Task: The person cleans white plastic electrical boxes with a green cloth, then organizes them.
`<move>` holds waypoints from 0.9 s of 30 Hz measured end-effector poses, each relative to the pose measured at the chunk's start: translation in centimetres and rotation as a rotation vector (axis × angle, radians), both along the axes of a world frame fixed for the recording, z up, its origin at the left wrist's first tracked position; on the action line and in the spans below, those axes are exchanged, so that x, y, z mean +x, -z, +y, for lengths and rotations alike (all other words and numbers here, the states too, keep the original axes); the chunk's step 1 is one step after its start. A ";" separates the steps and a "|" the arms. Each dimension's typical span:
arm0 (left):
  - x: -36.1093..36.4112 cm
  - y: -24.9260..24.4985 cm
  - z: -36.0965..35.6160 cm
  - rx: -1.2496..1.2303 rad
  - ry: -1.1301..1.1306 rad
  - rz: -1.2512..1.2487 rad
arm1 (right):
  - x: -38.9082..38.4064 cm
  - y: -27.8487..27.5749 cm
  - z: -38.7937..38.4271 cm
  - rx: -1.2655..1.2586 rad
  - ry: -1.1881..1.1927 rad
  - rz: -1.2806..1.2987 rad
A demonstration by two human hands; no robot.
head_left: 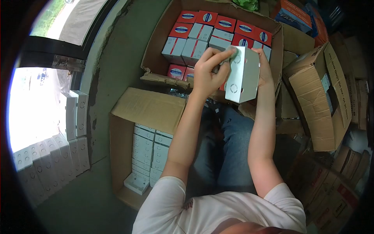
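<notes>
A white electrical back box (238, 76) with round knockouts along its narrow side is held up above my lap. My right hand (265, 70) grips it from the right, with fingers partly hidden behind it. On its upper left side, my left hand (213, 69) presses its fingertips close to a knockout, the other fingers curled in. A small grey-green patch shows under those fingertips; I cannot tell what it is. Behind the hands stands an open carton (160, 58) packed with red-and-white small boxes (182, 30).
At lower left an open carton (121, 144) holds stacked white boxes. More white back boxes (50, 156) line the window sill, two of them standing upright (74, 113). Another open carton (311, 105) leans at right, near stacked cardboard (331, 195). A blue-orange box (293, 16) lies beyond.
</notes>
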State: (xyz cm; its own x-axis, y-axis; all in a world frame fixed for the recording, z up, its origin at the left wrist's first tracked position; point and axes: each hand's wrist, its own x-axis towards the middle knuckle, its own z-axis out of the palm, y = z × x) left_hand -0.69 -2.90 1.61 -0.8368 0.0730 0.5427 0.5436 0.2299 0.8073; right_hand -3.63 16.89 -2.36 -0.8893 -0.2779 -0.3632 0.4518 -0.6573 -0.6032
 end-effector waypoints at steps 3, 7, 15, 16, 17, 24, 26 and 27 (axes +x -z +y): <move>0.5 -0.2 0.4 -0.024 0.062 0.046 | 0.2 -0.5 -1.4 -0.041 0.099 -0.055; 0.4 -0.3 0.4 -0.041 0.025 0.039 | 0.0 -1.0 -1.6 -0.029 -0.054 -0.077; -0.2 0.4 0.3 0.070 0.013 -0.071 | -0.1 -0.5 -2.4 0.117 0.052 -0.176; -0.3 0.6 0.3 0.058 0.071 -0.062 | 0.0 -0.6 -2.4 0.115 0.111 -0.200; -0.1 0.4 0.5 0.121 0.131 -0.097 | -1.7 4.6 -0.3 0.038 0.095 -0.148; 0.1 0.8 1.0 0.046 -0.100 -0.006 | -1.6 3.7 -2.9 0.175 0.354 -0.187; 0.0 1.5 1.5 -0.017 -0.058 0.056 | -1.4 2.7 -3.9 0.059 0.393 -0.219; 0.0 1.6 1.7 -0.023 -0.074 0.040 | -1.3 2.0 -4.0 -0.006 0.378 -0.164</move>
State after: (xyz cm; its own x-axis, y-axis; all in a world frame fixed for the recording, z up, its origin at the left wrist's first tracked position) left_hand -0.70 -1.23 -0.03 -0.8181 0.0243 0.5745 0.5559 0.2893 0.7793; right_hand -4.94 12.92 -4.37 -0.8595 0.0551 -0.5081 0.2673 -0.7989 -0.5388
